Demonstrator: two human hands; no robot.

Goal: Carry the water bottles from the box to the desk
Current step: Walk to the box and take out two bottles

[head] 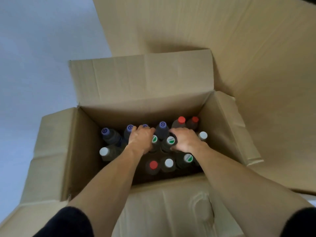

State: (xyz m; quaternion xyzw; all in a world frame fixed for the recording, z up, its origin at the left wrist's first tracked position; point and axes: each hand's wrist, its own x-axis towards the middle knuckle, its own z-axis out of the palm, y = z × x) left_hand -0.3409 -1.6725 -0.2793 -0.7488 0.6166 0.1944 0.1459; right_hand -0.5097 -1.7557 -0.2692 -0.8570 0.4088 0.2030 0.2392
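your left hand (142, 139) and right hand (185, 140) each gripped an upright bottle (154, 140) in the box (75, 151), caps pointing up.

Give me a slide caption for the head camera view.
Both hands, left hand and right hand, reach into an open cardboard box of upright capped bottles.

One head-worn wide-angle view looks steeply down from close above into an open cardboard box (89, 151), both forearms reaching forward from the bottom edge.
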